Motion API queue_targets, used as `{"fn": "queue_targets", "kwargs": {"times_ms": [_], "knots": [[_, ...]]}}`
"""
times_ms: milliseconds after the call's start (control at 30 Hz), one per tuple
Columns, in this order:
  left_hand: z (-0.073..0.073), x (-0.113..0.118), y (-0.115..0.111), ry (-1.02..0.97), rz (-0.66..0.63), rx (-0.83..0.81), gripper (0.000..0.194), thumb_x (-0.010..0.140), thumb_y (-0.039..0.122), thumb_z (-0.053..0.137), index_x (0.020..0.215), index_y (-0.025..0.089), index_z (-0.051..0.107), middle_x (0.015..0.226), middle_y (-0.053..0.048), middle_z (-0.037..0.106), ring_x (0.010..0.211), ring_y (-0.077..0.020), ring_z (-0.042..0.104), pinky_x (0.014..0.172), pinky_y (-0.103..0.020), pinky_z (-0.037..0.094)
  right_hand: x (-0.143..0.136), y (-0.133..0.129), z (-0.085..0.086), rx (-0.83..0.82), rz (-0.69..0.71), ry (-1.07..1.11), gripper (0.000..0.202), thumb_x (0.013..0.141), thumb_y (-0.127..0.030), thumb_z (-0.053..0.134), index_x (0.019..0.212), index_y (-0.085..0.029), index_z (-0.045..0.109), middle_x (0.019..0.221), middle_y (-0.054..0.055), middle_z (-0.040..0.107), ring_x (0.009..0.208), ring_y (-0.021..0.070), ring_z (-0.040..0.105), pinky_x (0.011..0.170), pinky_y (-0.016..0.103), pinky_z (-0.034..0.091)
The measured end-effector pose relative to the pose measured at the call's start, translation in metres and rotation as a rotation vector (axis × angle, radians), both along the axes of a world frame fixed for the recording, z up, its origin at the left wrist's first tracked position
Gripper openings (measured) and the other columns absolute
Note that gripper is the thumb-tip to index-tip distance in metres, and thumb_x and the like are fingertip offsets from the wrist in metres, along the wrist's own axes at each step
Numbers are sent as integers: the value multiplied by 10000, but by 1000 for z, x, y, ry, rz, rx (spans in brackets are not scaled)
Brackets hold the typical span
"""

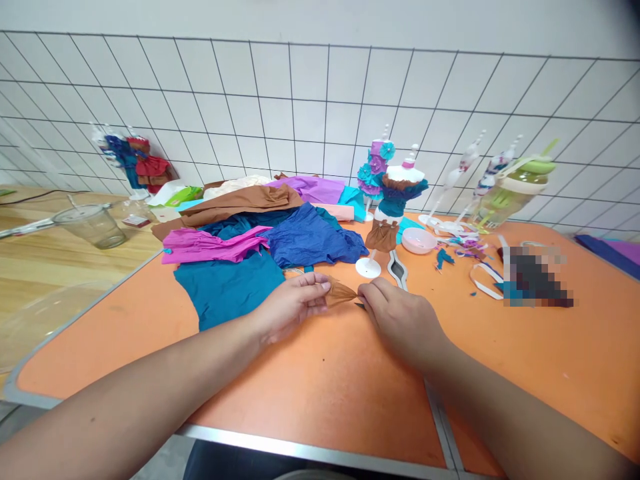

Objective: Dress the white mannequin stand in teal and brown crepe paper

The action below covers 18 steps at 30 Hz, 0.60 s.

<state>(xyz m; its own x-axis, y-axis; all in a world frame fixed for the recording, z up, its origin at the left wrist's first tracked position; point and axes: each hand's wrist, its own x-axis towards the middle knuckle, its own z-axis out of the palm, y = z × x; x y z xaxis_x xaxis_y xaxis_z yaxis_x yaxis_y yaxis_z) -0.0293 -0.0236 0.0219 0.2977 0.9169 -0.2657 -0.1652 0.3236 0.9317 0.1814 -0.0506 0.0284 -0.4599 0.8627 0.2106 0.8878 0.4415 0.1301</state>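
Between my two hands a small piece of brown crepe paper [342, 292] is gathered into a fan above the orange table. The wide end is pinched between the thumb and fingers of my left hand [303, 300]. My right hand [395, 313] grips the narrow, bunched end; a small dark tip pokes out under its fingers, too hidden to name. Just beyond stands a white dress-form figure [399, 183] on a round base, dressed in teal and brown crepe paper. A grey-and-white strip-like object [397, 269] lies beside that base.
Crepe paper sheets in teal [235, 283], blue [315, 237], pink [215, 245] and brown [240, 208] are heaped at the back left. A pink bowl [419, 241], paper scraps [444, 257], more figures and a green-lidded bottle [520, 190] stand right. A plastic cup [95, 227] is left.
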Motion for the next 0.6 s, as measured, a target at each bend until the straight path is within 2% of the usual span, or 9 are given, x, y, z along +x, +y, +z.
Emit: {"fn": "queue_targets", "kwargs": {"times_ms": [100, 200, 333, 433, 500, 600], "knots": [[2, 1, -3, -76, -52, -53, 347, 749, 368, 736, 1014, 195, 595, 1041, -54, 664, 911, -161, 640, 814, -309, 488, 1, -1, -1, 16, -16, 3, 275, 991, -213, 337, 980, -195, 611, 883, 75, 632, 689, 167, 557, 499, 301, 167], [3, 4, -7, -84, -163, -58, 460, 698, 333, 800, 1087, 187, 604, 1140, -77, 661, 1040, -184, 626, 900, -325, 467, -4, -3, -2, -28, -66, 87, 290, 984, -245, 352, 941, -187, 633, 870, 83, 649, 676, 162, 569, 499, 292, 186], [-7, 16, -15, -163, -277, -8, 441, 651, 272, 841, 1029, 130, 663, 1075, -100, 702, 1046, -198, 636, 1001, -356, 413, -14, -2, -3, -206, -89, 502, 164, 893, -257, 500, 882, -201, 654, 853, 29, 680, 722, 147, 602, 580, 232, 350], [-16, 23, -19, -239, -192, -37, 416, 661, 285, 838, 1009, 115, 685, 1013, -101, 719, 1008, -195, 648, 982, -350, 418, -21, -2, -6, -327, -88, 774, 125, 830, -241, 539, 821, -210, 659, 775, -7, 678, 646, 126, 575, 609, 218, 409], [-19, 24, -18, -281, -99, -69, 410, 673, 289, 831, 1025, 135, 688, 985, -82, 722, 968, -177, 653, 934, -331, 438, -23, -2, -7, -339, -89, 828, 136, 821, -256, 539, 790, -209, 663, 743, -7, 669, 606, 125, 552, 592, 225, 409], [-17, 21, -14, -307, -30, -66, 374, 669, 289, 836, 985, 136, 708, 937, -68, 718, 918, -166, 652, 856, -291, 459, -24, -2, -9, -335, -76, 846, 134, 808, -259, 552, 764, -207, 667, 722, -5, 661, 592, 123, 538, 583, 232, 399]]}}
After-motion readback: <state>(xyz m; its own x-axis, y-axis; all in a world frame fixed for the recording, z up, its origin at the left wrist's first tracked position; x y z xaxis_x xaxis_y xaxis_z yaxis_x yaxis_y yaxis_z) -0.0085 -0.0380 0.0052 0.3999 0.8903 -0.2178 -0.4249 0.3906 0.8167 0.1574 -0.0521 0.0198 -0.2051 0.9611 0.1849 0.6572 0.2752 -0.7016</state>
